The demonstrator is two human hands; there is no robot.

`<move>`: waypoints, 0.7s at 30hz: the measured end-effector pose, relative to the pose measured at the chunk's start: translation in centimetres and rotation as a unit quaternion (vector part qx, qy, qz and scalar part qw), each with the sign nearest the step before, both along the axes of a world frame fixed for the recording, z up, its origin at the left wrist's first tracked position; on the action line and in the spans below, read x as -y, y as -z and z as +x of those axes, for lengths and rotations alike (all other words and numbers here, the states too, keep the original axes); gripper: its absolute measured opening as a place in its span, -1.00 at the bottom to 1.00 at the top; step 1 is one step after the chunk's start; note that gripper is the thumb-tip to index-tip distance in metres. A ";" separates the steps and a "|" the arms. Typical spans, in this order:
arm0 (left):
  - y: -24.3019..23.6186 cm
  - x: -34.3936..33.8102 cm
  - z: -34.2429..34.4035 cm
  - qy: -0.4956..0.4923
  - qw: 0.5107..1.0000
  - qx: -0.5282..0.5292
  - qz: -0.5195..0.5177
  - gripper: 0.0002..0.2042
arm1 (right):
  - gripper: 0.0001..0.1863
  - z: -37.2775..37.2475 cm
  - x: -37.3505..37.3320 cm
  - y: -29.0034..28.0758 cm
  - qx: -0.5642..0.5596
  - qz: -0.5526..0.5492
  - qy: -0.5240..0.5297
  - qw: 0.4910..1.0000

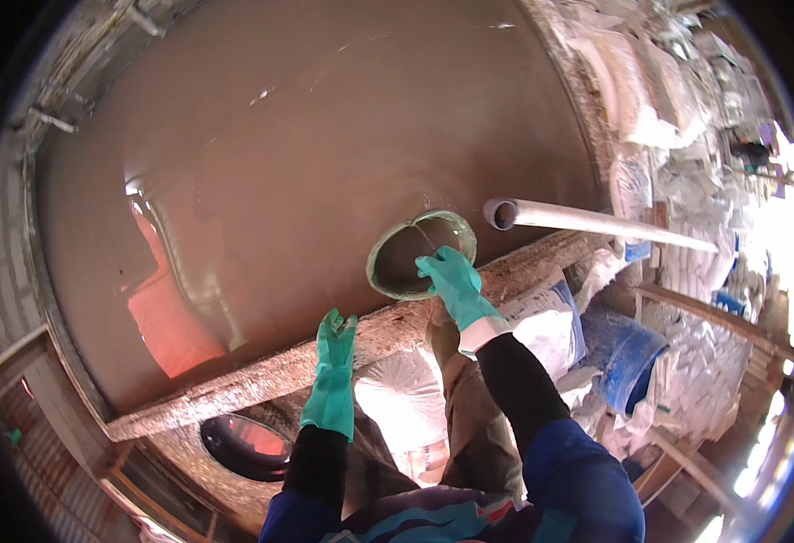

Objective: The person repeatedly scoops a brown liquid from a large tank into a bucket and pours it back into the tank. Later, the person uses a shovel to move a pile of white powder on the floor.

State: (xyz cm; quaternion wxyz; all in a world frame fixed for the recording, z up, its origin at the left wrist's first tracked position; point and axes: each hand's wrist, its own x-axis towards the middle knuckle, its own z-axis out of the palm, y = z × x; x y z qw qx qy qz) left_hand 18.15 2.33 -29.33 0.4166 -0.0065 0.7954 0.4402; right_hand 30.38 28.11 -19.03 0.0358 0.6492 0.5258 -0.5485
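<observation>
My right hand (453, 279), in a green rubber glove, is closed on the thin handle of a round green bucket (375, 270). The bucket sits low in a wide tank of brown, murky liquid (306, 163), close to its near wall, with brown liquid inside. Over the tank's near edge (234, 391) hangs my left hand (334, 357), gloved the same way. Its fingers point up and are apart, and it holds nothing.
Right of the bucket, a pale pipe (596, 220) juts over the liquid. A dark round basin (248, 447) stands outside the near wall at left. A blue barrel (621, 357) and stacked white sacks (632, 86) lie to the right.
</observation>
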 end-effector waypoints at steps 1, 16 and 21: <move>-2.0 -1.0 0.3 -0.017 1.000 0.010 0.010 -0.39 | -0.68 -0.3 0.0 -3.2 0.004 -0.012 -0.007 1.000; -19.0 -7.1 0.4 0.047 0.992 0.102 0.049 -0.69 | -0.59 2.8 -0.4 -28.2 -0.066 0.077 -0.150 0.984; -18.7 -8.4 1.8 0.030 0.995 0.082 0.053 -0.74 | -0.57 4.4 -2.1 -28.9 -0.096 0.111 -0.165 0.975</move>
